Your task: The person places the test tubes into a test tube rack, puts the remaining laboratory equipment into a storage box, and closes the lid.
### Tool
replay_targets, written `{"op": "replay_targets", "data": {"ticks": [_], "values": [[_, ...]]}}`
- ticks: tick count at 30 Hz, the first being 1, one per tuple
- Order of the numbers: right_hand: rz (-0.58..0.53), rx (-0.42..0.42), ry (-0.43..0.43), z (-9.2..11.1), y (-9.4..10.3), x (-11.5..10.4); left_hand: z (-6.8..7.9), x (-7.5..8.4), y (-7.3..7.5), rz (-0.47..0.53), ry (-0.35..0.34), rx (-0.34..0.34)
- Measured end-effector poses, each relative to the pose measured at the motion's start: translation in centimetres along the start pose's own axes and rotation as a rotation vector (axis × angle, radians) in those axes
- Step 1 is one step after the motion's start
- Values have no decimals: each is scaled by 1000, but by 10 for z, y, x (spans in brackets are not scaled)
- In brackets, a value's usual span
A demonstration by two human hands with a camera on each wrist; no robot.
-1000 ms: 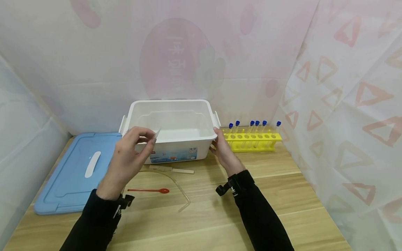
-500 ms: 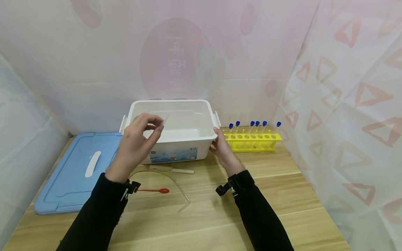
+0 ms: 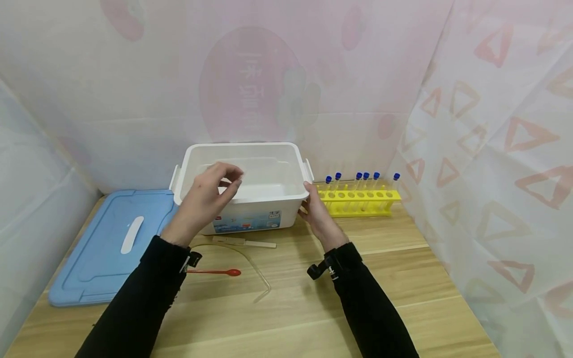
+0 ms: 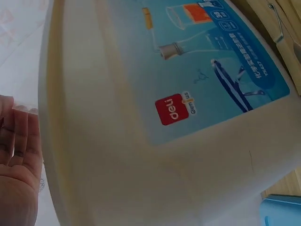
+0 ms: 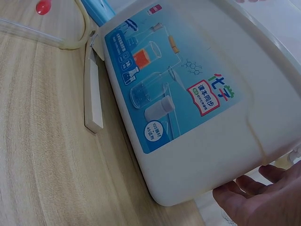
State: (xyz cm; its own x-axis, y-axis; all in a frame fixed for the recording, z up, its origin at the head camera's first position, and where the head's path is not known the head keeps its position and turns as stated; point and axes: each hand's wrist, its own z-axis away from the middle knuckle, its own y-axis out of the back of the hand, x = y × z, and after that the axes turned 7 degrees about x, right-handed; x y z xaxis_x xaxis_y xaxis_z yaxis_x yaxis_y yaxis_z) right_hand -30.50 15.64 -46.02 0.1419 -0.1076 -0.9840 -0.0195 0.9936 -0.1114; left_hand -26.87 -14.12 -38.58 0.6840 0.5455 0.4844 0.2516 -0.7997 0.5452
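Note:
My left hand is raised over the front left of a white plastic box, fingertips above its opening. In the left wrist view, its thumb and fingers pinch a thin clear piece, mostly hidden by the fingers; its kind does not show. My right hand holds the box at its front right corner, thumb at the rim and fingers against the side below it. A blue printed label covers part of the front wall. The box stands uncovered, and the part of its inside in view shows bare white walls.
On the left lies a blue lid with a white handle. A yellow rack with several blue-capped test tubes stands at right. In front of the box lie a wooden clamp, a red spoon and a bent tube.
My left hand has moved right and up, from the box's front left edge to over its opening, the clear piece pinched throughout. My right hand and the box have stayed in place.

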Motion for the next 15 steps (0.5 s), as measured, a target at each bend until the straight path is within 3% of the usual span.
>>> {"op": "replay_targets", "data": {"ticks": [15], "values": [[9,0,-3,0,0,0,-19,-21,-6,-73,161,-334]]}}
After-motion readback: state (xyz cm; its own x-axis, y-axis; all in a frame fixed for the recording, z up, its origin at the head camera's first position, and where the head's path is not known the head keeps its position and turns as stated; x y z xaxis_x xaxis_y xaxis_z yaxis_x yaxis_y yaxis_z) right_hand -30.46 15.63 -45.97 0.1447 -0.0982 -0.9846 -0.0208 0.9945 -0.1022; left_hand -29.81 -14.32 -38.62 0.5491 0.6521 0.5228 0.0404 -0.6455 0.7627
